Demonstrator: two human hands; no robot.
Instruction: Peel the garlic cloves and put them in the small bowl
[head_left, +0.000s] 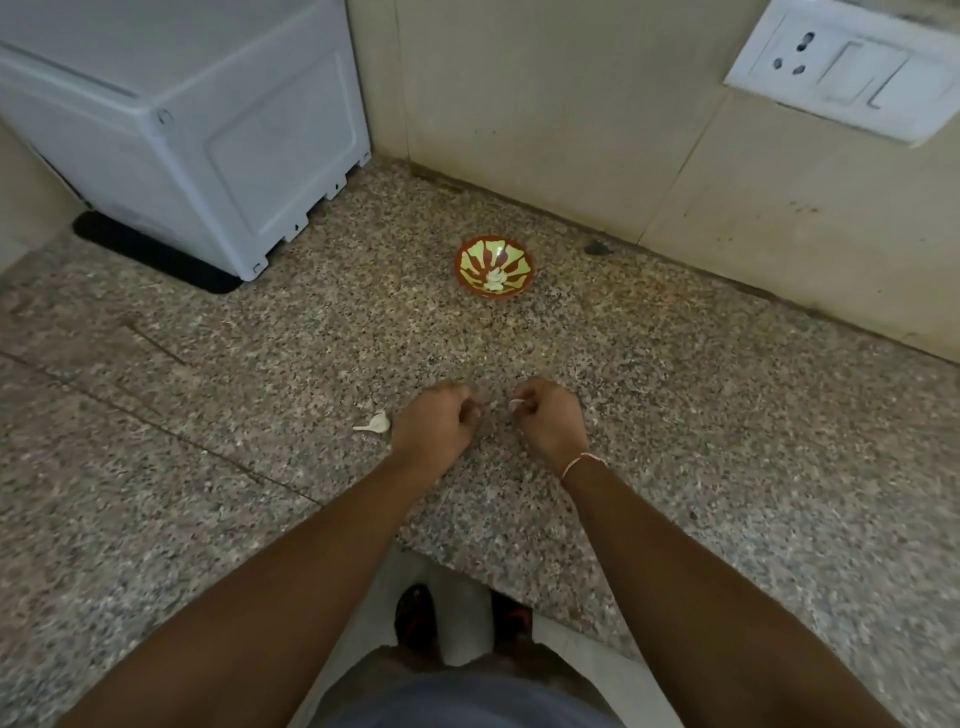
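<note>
A small bowl with a red and yellow-green pattern stands on the speckled stone counter, far from me near the wall. Peeled white garlic cloves lie in its bottom. My right hand is curled and pinches a small white garlic clove at its fingertips. My left hand is curled a short way to its left; whether it holds a scrap of skin is too blurred to tell. One unpeeled garlic clove lies on the counter just left of my left hand.
A white appliance stands at the back left on a black mat. The tiled wall carries a white socket plate at the upper right. The counter's front edge runs just below my forearms, with my feet on the floor beneath.
</note>
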